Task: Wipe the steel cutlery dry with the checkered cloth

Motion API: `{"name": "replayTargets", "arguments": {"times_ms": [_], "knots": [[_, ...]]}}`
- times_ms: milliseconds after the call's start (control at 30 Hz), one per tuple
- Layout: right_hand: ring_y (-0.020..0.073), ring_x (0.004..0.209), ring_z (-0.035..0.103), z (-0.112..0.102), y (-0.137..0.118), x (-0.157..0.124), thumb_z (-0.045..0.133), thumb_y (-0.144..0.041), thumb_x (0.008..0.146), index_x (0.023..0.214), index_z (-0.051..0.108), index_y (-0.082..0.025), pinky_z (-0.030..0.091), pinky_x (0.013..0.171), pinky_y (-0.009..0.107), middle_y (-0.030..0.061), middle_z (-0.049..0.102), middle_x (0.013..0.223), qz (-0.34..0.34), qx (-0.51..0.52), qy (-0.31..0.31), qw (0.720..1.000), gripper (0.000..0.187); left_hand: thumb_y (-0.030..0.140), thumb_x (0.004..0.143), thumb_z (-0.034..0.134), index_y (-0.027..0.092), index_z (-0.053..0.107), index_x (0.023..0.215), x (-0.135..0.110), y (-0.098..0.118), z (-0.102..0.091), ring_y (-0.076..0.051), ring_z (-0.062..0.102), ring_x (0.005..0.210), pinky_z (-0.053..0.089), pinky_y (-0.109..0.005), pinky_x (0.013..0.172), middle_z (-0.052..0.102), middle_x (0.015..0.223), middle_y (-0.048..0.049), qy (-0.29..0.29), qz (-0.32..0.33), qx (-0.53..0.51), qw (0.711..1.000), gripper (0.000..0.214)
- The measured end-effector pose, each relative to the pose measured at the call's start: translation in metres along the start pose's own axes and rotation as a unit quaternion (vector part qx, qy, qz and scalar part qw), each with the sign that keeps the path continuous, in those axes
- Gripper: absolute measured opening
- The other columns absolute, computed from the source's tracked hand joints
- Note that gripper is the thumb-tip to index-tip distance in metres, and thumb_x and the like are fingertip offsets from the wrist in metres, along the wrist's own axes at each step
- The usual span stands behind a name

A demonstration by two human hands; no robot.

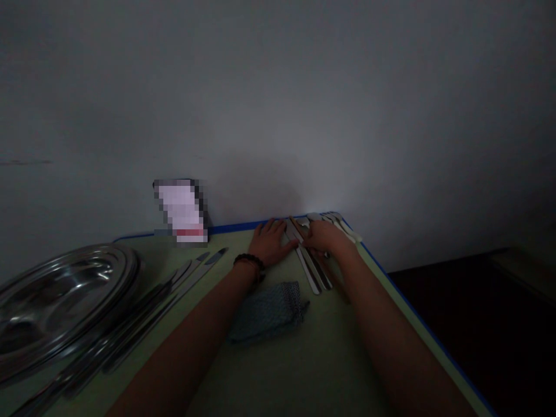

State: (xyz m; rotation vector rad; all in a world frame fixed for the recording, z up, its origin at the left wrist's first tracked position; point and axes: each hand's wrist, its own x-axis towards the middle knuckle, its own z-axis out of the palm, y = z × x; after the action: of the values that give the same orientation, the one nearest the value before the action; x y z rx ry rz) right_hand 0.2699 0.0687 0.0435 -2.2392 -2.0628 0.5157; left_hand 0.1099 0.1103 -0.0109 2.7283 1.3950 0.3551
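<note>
Resting on the pale green surface (313, 365) near its far edge, the left hand (270, 242) lies palm down with fingers spread apart, clasping nothing; its thumb reaches to the flat metal knives (307, 270) beside it. A dark beaded bracelet (248, 260) circles the left wrist. The right hand (324, 237) is bent over the cutlery just right of those knives. Its fingers are partly hidden and the light is dim, so cannot tell whether they are clamped on a piece or only touching. The knives lie between the two hands, handle ends toward the person. Light-handled cutlery (346, 227) lies past the right hand, at the far right corner. A folded bluish-grey cloth (267, 313) sits nearer the person, just below the left hand. More knives (174, 299) lie slantwise on the left, next to a stack of shiny metal plates (127, 263). A phone (182, 208), screen pixelated, leans on the grey wall (278, 87) at the back. Blue trim (243, 226) runs along the surface's edge.
</note>
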Motion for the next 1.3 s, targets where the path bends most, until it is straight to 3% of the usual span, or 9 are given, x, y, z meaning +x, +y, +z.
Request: {"name": "replayTargets", "arguments": {"times_ms": [300, 600, 767, 1033, 1300], "knots": [[0.0278, 0.099, 0.063, 0.007, 0.001, 0.007, 0.051, -0.029, 0.078, 0.107, 0.064, -0.01, 0.05, 0.077, 0.035, 0.0184, 0.069, 0.098, 0.07, -0.001, 0.013, 0.997, 0.037, 0.059, 0.089, 0.032, 0.02, 0.039, 0.137, 0.001, 0.0, 0.001, -0.027, 0.026, 0.137, 0.019, -0.047, 0.111, 0.037, 0.147, -0.0068, 0.004, 0.008, 0.002, 1.0, 0.062], [0.0267, 0.093, 0.065, 0.006, 0.002, 0.009, 0.051, -0.025, 0.078, 0.103, 0.067, -0.01, 0.049, 0.075, 0.034, 0.0178, 0.07, 0.094, 0.061, -0.014, 0.032, 0.998, 0.034, 0.067, 0.084, 0.035, 0.011, 0.037, 0.138, -0.002, -0.002, -0.001, -0.028, 0.029, 0.135, 0.02, -0.044, 0.112, 0.038, 0.145, -0.0136, 0.006, 0.037, -0.008, 0.999, 0.078], [0.029, 0.096, 0.064, 0.007, 0.004, 0.012, 0.05, -0.036, 0.08, 0.1, 0.068, -0.01, 0.048, 0.078, 0.037, 0.0197, 0.068, 0.099, 0.063, -0.019, 0.056, 0.996, 0.037, 0.071, 0.081, 0.039, 0.013, 0.04, 0.137, -0.003, -0.006, 0.001, -0.03, 0.033, 0.132, 0.021, -0.046, 0.111, 0.04, 0.144, -0.0129, 0.011, 0.053, -0.016, 0.998, 0.08], [0.0272, 0.1, 0.063, 0.003, -0.002, 0.009, 0.051, -0.05, 0.079, 0.1, 0.067, -0.015, 0.046, 0.082, 0.036, 0.0174, 0.068, 0.103, 0.079, 0.023, 0.121, 0.989, 0.044, 0.059, 0.086, 0.043, 0.03, 0.05, 0.129, -0.006, -0.003, -0.004, -0.029, 0.041, 0.124, 0.028, -0.047, 0.106, 0.047, 0.136, -0.0068, 0.036, 0.083, -0.023, 0.996, 0.052], [0.028, 0.097, 0.064, 0.011, -0.001, 0.013, 0.046, -0.045, 0.083, 0.105, 0.066, -0.015, 0.048, 0.077, 0.035, 0.018, 0.068, 0.103, 0.089, -0.002, 0.111, 0.99, 0.043, 0.045, 0.088, 0.047, 0.02, 0.061, 0.111, -0.007, -0.001, -0.004, -0.025, 0.047, 0.12, 0.033, -0.041, 0.106, 0.055, 0.128, -0.0088, 0.053, 0.096, -0.026, 0.994, 0.037]]}}
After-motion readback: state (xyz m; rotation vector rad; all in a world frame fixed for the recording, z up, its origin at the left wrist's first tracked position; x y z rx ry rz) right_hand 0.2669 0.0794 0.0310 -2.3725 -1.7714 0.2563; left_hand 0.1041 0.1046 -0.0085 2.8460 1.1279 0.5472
